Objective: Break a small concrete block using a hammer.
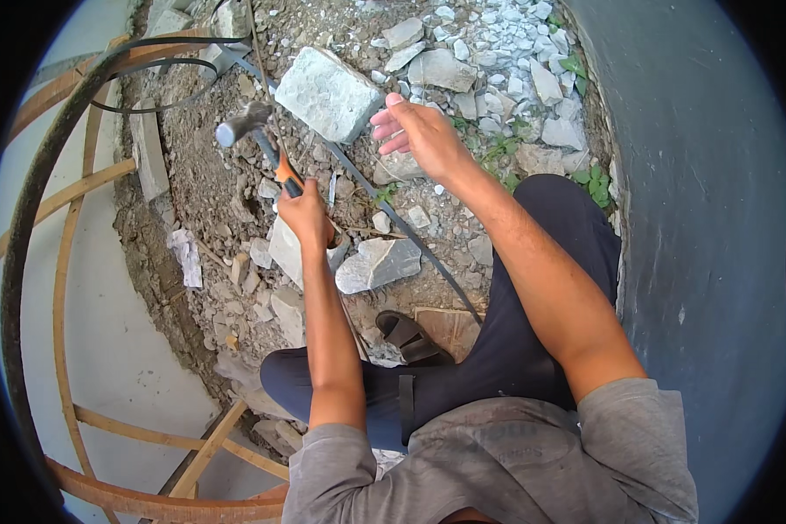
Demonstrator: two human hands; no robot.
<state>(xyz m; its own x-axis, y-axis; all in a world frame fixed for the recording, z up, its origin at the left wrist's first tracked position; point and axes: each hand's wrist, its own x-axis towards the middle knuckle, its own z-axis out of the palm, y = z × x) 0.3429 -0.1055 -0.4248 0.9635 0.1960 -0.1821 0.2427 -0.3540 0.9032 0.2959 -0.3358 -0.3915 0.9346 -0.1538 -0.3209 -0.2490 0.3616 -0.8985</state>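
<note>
My left hand (306,213) grips the black and orange handle of a hammer (278,157), whose steel head is raised over the rubble, up and to the left. Beyond the hammer, to its right, lies a big pale block of stone (327,93). My right hand (419,134) is at the block's right side, its fingers apart and holding nothing; whether the fingertips touch the stone cannot be told. Below my left hand sit a pale rock (291,252), partly hidden by my wrist, and a broken angular rock (378,265).
A dark flat strap (393,213) crosses the rubble towards my leg. Wooden battens (69,196) and a thick dark hose (23,216) stand at the left. A grey wall (701,196) borders the right. Stone chips (504,39) lie heaped at the top.
</note>
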